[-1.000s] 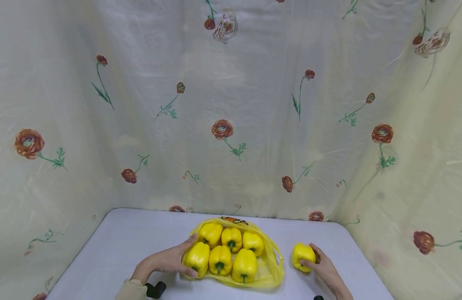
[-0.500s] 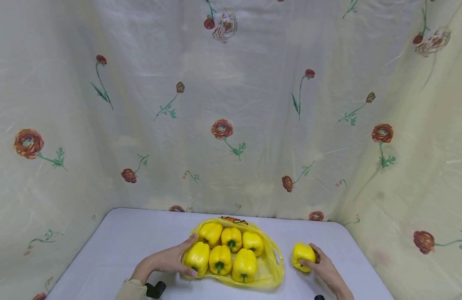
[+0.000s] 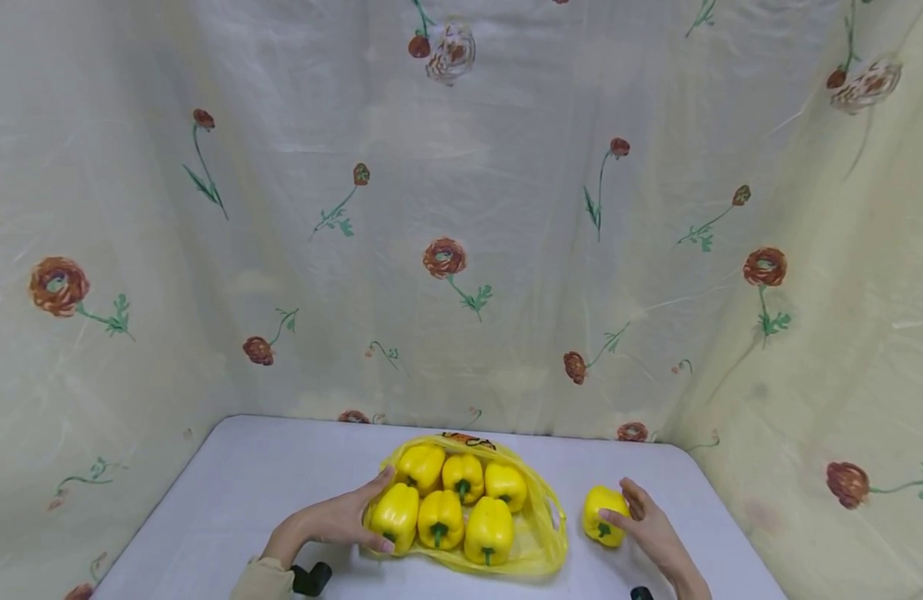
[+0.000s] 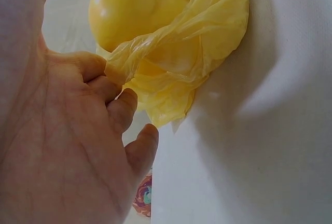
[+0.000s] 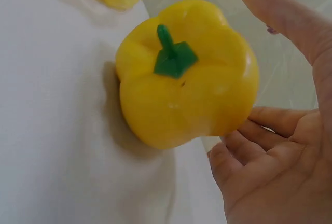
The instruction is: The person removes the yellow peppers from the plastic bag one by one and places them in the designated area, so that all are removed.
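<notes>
Several yellow bell peppers (image 3: 440,521) with green stems lie in a thin yellow plastic bag (image 3: 532,554) on the table. My left hand (image 3: 341,518) holds the bag's left edge, around the nearest pepper; in the left wrist view, curled fingers (image 4: 122,111) meet the crumpled plastic while the thumb is largely out of sight. To the right of the bag, a single bell pepper (image 5: 187,92) rests on the table, stem towards me. Beside it is my right hand (image 3: 652,533), its thumb (image 5: 285,14) lifted away from the pepper and its other fingers behind it.
The white table (image 3: 281,458) has rounded far corners. A flower-printed curtain (image 3: 506,250) hangs behind it and along both sides. Black wrist gear (image 3: 311,579) shows at my left wrist.
My right hand has loosened from the single pepper, thumb and fingers spreading apart. That pepper has turned slightly, so its stem now shows in the head view. The left hand and bag stay still.
</notes>
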The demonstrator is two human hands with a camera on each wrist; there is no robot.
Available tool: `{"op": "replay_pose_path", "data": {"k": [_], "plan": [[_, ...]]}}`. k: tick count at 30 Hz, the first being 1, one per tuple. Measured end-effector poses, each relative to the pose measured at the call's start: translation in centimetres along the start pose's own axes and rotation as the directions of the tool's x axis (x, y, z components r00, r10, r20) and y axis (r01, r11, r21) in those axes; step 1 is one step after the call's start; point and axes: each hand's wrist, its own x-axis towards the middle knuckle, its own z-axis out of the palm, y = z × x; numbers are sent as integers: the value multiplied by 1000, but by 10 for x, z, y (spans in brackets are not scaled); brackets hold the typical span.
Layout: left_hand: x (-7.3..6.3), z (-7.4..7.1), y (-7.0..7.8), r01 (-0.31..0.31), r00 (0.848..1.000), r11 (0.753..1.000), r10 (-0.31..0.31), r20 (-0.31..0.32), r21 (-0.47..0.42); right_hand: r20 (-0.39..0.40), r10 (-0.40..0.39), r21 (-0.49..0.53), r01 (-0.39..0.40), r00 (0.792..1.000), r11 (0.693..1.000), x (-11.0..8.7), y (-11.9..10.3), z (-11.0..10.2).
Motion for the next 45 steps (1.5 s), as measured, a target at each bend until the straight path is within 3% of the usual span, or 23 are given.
{"op": "replay_pose_path", "data": {"k": [6, 15, 29, 35, 45], "plan": [[-1, 0, 1, 5, 1000, 1000, -5, -2, 6, -3, -36, 8, 36, 999, 999, -4, -16, -4], [-1, -1, 1, -10, 1000, 1000, 10, 6, 15, 29, -197, 45, 195, 980, 980, -16, -45, 3], [2, 1, -3, 6, 1000, 1000, -6, 6, 3, 109, -310, 161, 291, 945, 943, -21, -63, 37], [0, -2, -1, -6, 1000, 1000, 6, 3, 6, 166, -297, 181, 267, 940, 946, -26, -78, 53], [1, -1, -3, -4, 1000, 1000, 4, -2, 4, 313, -342, 210, 286, 886, 935, -38, -94, 75]]}}
